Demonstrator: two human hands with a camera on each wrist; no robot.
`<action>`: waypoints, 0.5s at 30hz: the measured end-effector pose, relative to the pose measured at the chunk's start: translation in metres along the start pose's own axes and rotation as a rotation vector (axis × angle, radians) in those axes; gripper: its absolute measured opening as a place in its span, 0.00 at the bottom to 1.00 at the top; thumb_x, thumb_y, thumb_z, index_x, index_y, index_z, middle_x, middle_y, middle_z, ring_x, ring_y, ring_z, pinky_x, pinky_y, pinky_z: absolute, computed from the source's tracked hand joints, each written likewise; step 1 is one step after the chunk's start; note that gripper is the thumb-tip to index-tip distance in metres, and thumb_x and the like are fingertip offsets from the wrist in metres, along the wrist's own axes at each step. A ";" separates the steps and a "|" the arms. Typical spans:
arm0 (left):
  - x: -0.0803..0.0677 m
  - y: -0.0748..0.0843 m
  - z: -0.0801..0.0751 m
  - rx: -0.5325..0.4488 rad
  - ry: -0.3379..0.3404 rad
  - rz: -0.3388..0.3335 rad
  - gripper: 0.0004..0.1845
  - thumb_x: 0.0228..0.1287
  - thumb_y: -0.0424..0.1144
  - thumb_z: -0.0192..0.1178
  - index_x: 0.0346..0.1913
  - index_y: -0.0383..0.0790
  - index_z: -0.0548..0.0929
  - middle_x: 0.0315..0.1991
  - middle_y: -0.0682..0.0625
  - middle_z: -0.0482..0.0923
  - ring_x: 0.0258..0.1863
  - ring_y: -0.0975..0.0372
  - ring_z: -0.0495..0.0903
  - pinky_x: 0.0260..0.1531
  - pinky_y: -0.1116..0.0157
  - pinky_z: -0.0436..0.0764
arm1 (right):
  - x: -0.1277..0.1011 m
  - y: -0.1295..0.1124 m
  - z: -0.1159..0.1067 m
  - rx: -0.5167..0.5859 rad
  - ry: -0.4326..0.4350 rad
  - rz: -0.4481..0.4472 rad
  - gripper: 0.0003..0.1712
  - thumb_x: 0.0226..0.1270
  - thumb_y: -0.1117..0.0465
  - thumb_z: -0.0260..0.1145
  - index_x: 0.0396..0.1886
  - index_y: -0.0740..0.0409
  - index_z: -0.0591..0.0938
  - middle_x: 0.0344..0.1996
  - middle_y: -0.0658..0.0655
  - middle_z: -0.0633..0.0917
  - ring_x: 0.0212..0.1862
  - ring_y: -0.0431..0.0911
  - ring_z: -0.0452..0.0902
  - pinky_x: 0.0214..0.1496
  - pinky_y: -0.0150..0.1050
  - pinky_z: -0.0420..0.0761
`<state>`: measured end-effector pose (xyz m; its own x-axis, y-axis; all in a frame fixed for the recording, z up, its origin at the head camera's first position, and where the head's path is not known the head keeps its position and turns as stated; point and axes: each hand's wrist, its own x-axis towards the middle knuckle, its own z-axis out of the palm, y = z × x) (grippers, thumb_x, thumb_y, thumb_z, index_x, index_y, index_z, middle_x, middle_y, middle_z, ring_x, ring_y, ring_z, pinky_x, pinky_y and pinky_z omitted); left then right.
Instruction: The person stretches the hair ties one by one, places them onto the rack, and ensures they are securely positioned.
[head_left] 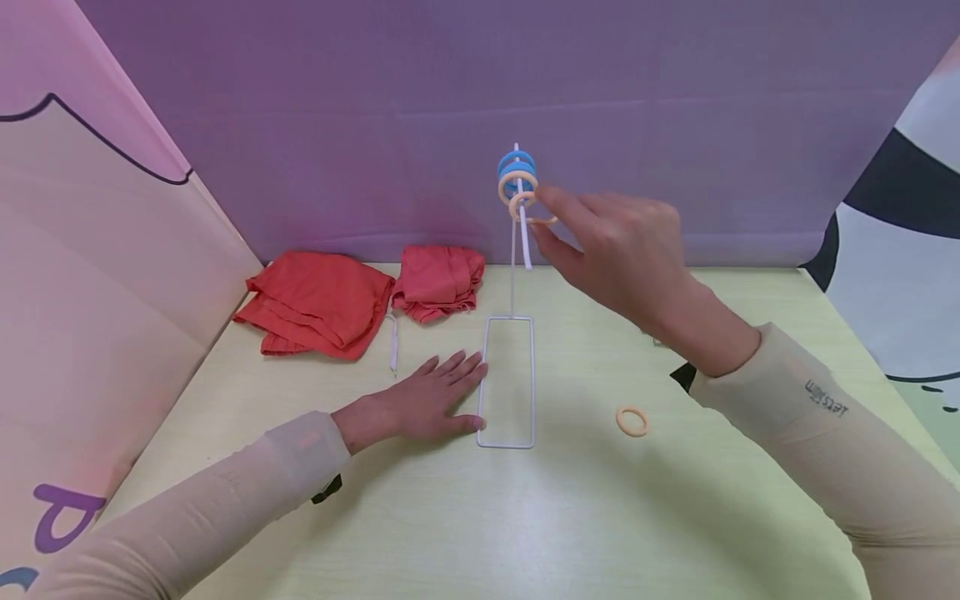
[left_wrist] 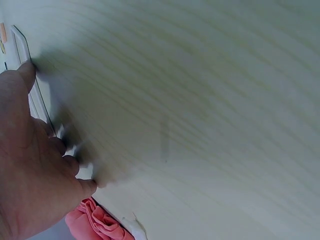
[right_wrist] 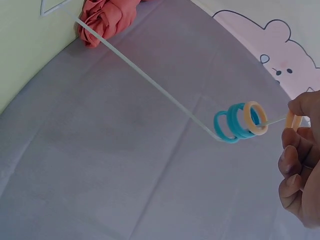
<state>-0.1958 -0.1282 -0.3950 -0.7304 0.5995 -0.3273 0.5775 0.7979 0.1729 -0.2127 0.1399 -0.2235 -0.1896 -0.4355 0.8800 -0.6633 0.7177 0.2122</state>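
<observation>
A white wire stand (head_left: 533, 383) has a rectangular base on the table and a tall thin post with an arm at the top. Blue rings (head_left: 517, 169) and a peach ring (head_left: 501, 190) hang on that arm. Near the arm's free end, my right hand (head_left: 618, 246) pinches another peach ring (right_wrist: 289, 120) between thumb and index finger, and the rod seems to pass through it. A further peach curve shows beside these fingertips; whether it is a separate ring I cannot tell. My left hand (head_left: 427, 400) lies spread on the table, fingertips and thumb touching the base's left side.
A loose peach ring (head_left: 632, 422) lies on the table (head_left: 480, 517) right of the base. Two folded red cloths (head_left: 322, 300) sit at the back left, with a white cord (head_left: 393, 346) beside them. A purple curtain (head_left: 375, 125) stands behind the table.
</observation>
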 end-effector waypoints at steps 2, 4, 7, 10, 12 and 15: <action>0.000 0.001 0.000 -0.001 -0.002 -0.001 0.48 0.71 0.69 0.46 0.82 0.48 0.41 0.83 0.51 0.34 0.83 0.52 0.34 0.79 0.43 0.43 | 0.000 0.003 0.003 -0.017 -0.029 0.007 0.10 0.68 0.56 0.66 0.45 0.53 0.86 0.12 0.52 0.74 0.13 0.46 0.62 0.15 0.36 0.50; -0.001 0.001 -0.001 0.001 -0.004 -0.002 0.48 0.71 0.69 0.45 0.82 0.49 0.40 0.83 0.51 0.34 0.83 0.52 0.33 0.79 0.43 0.43 | 0.001 0.005 0.006 -0.027 -0.051 0.015 0.11 0.68 0.56 0.64 0.46 0.54 0.85 0.12 0.52 0.75 0.13 0.46 0.62 0.15 0.36 0.50; -0.001 0.002 -0.003 0.003 0.000 -0.002 0.48 0.71 0.69 0.45 0.82 0.49 0.40 0.83 0.51 0.34 0.83 0.52 0.33 0.79 0.44 0.43 | 0.003 0.007 0.010 -0.038 -0.062 0.023 0.12 0.69 0.56 0.63 0.47 0.54 0.85 0.12 0.52 0.76 0.13 0.47 0.63 0.15 0.36 0.51; -0.002 0.002 -0.003 0.004 0.005 0.002 0.48 0.71 0.69 0.45 0.82 0.48 0.41 0.83 0.50 0.34 0.83 0.52 0.33 0.79 0.44 0.43 | 0.005 0.009 0.014 -0.053 -0.062 0.023 0.11 0.70 0.56 0.62 0.46 0.54 0.85 0.13 0.52 0.77 0.13 0.47 0.64 0.15 0.35 0.51; -0.002 0.002 -0.003 0.002 0.008 0.002 0.48 0.71 0.69 0.45 0.82 0.48 0.41 0.83 0.50 0.35 0.83 0.52 0.33 0.79 0.44 0.43 | 0.006 0.009 0.017 -0.072 -0.064 0.021 0.11 0.70 0.56 0.61 0.46 0.53 0.85 0.13 0.52 0.78 0.13 0.47 0.65 0.14 0.35 0.52; -0.001 0.002 -0.003 -0.002 0.004 -0.003 0.48 0.71 0.69 0.45 0.82 0.49 0.41 0.83 0.51 0.34 0.83 0.52 0.33 0.79 0.44 0.42 | 0.006 0.010 0.021 -0.079 -0.051 0.031 0.11 0.70 0.55 0.61 0.45 0.53 0.85 0.12 0.51 0.78 0.13 0.47 0.66 0.14 0.35 0.53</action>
<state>-0.1948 -0.1273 -0.3913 -0.7338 0.5972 -0.3239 0.5742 0.8000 0.1742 -0.2357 0.1333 -0.2253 -0.2472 -0.4377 0.8645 -0.5977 0.7711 0.2195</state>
